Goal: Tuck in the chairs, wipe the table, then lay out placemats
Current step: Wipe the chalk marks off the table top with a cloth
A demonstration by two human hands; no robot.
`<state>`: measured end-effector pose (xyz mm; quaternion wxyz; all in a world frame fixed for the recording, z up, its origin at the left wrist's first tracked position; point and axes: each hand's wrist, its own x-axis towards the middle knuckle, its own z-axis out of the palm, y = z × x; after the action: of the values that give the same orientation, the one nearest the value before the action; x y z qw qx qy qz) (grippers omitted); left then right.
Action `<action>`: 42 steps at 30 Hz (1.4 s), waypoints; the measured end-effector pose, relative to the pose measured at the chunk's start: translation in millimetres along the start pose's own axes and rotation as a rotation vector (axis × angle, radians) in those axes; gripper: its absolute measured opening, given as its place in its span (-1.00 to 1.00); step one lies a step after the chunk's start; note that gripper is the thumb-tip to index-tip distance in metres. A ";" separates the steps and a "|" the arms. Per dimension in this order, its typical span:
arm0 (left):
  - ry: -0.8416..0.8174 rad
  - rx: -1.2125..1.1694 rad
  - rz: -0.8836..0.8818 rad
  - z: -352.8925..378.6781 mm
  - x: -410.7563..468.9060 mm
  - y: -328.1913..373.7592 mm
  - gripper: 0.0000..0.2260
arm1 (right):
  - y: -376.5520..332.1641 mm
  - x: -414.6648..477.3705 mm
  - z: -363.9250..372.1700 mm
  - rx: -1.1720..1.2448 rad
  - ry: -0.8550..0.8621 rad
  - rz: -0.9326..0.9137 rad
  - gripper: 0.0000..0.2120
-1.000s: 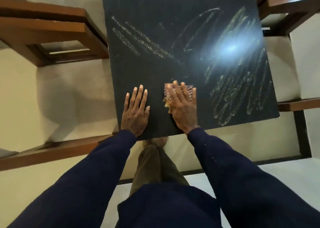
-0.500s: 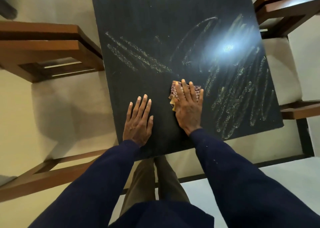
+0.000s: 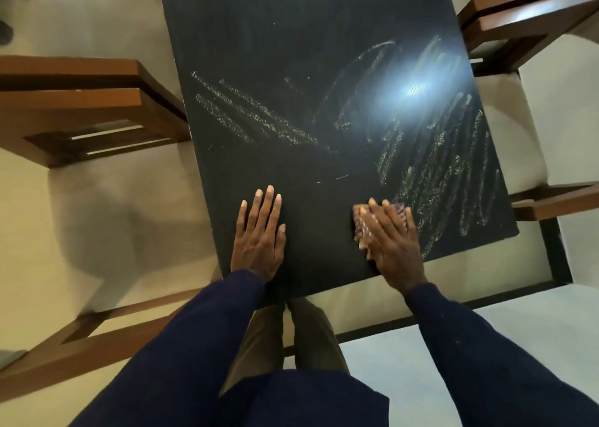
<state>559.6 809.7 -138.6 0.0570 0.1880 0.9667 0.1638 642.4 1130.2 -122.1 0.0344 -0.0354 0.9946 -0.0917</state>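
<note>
We were wiping the black desk point(image 3: 291, 53), yellowish streaks point(image 3: 437, 180) covering its right side. Our left hand point(image 3: 259, 241) lay flat, fingers released. Our right hand point(image 3: 393, 248) pressed the cloth point(image 3: 361, 225), fingers straight, near the desk's front edge. We judged the next stroke should cross those streaks.

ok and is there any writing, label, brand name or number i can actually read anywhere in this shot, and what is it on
None: no readable text anywhere in this view.
The yellowish streaks on the dark table are scribbles, not letters or numbers.
The cloth under the right hand has a pattern, blurred, with no words to make out.
The chair at the left and the chair at the right show no label.
</note>
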 end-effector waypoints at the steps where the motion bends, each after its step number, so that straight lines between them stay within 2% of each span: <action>1: -0.006 0.001 -0.001 -0.3 -0.8 -0.4 -0.45 | -7.3 16.2 0.9 -0.002 0.028 0.085 -0.38; 3: -0.017 0.004 0.001 0.1 -2.0 -0.6 -0.45 | -30.7 46.5 7.4 -0.014 0.077 0.214 -0.43; 5: -0.026 0.002 -0.005 -0.3 -3.7 -2.1 -0.44 | -59.4 65.4 14.7 -0.005 0.109 0.253 -0.40; 9: -0.059 0.034 0.028 -0.2 -5.5 -5.2 -0.41 | -87.1 25.0 18.8 0.057 0.048 0.050 -0.19; 11: -0.084 0.042 0.080 -1.0 -4.6 -3.0 -0.40 | -74.6 -16.1 15.9 0.044 -0.008 -0.049 -0.24; 12: -0.099 0.047 0.121 -0.6 -5.9 -1.1 -0.40 | -63.5 -36.4 14.1 0.034 -0.017 -0.037 -0.27; 16: -0.140 0.069 0.259 1.7 6.0 4.0 -0.40 | -6.0 -56.3 0.8 0.010 0.022 0.208 -0.35; 19: -0.136 0.084 0.327 6.6 29.1 23.6 -0.41 | 25.2 -13.3 -7.6 0.028 0.110 0.482 -0.45; 21: -0.135 0.091 0.363 11.6 46.2 45.4 -0.42 | 29.0 20.4 -6.4 0.027 0.126 0.591 -0.46; 23: -0.139 0.095 0.360 18.4 58.6 69.1 -0.42 | 20.1 34.1 -1.8 0.013 0.107 0.563 -0.39; 26: -0.135 0.084 0.253 27.8 64.0 100.6 -0.42 | -0.3 1.7 -4.6 0.040 0.043 0.340 -0.24; 29: -0.126 0.059 0.136 35.7 57.5 122.4 -0.42 | 12.9 -48.5 -7.8 0.030 -0.047 0.171 -0.25; 31: -0.127 0.080 0.114 39.5 55.2 126.2 -0.41 | 42.6 -59.4 -10.3 0.012 -0.016 0.187 -0.28; 34: -0.134 0.113 0.107 42.2 58.6 128.4 -0.40 | 87.2 -34.4 -14.9 0.013 0.050 0.362 -0.30; 38: -0.119 0.130 0.102 41.0 57.6 130.9 -0.41 | 97.7 26.2 -16.1 -0.005 0.131 0.533 -0.43; 40: -0.117 0.137 0.103 40.6 57.5 130.1 -0.41 | 84.0 43.1 -10.4 0.003 0.145 0.498 -0.39; 42: -0.112 0.113 0.091 40.0 59.1 130.1 -0.41 | 68.7 37.3 -5.3 0.023 0.106 0.327 -0.27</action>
<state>556.8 958.1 -135.1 0.0927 0.2437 0.9601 0.1009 600.4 1195.7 -132.0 -0.0033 0.1321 0.9864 -0.0981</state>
